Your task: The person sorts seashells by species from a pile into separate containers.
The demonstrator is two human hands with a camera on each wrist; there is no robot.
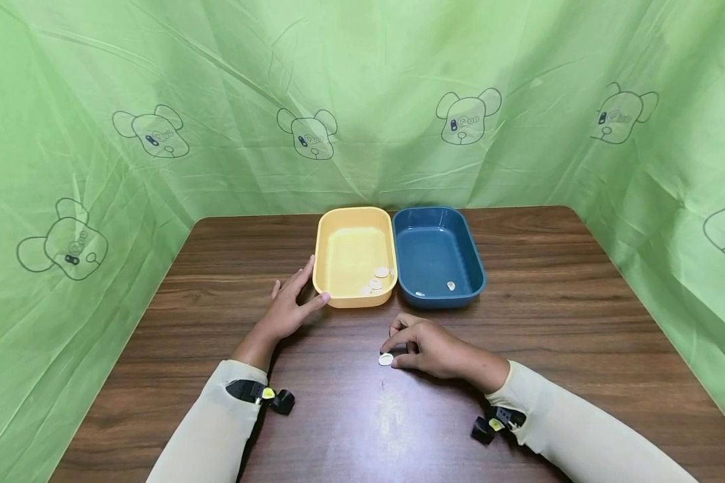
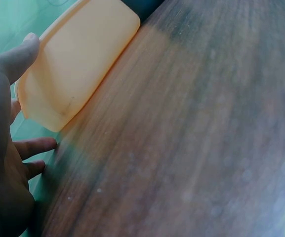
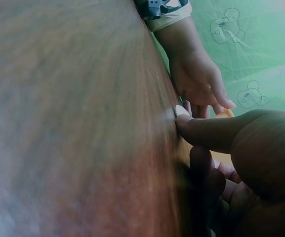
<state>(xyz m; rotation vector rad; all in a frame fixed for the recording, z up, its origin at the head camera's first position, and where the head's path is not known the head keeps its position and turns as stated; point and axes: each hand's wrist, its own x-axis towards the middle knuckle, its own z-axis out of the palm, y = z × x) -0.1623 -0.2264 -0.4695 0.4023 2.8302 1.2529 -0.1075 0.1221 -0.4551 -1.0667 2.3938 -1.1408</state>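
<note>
A small white disc (image 1: 386, 359) lies on the dark wooden table (image 1: 350, 416) near its middle. My right hand (image 1: 390, 353) rests there with curled fingers and pinches the disc between thumb and index tip. In the right wrist view the thumb (image 3: 201, 131) touches the disc (image 3: 182, 109). My left hand (image 1: 307, 285) lies flat with straight fingers. Its thumb is against the near left corner of the yellow tray (image 1: 350, 248), which the left wrist view also shows (image 2: 83, 54). Three white discs (image 1: 375, 284) lie in the yellow tray's near right corner.
A blue tray (image 1: 435, 248) stands right beside the yellow one, with two small white pieces (image 1: 450, 286) near its front wall. Green cloth (image 1: 362, 100) hangs around the table's back and sides. Wrist cameras (image 1: 274, 397) sit on both sleeves.
</note>
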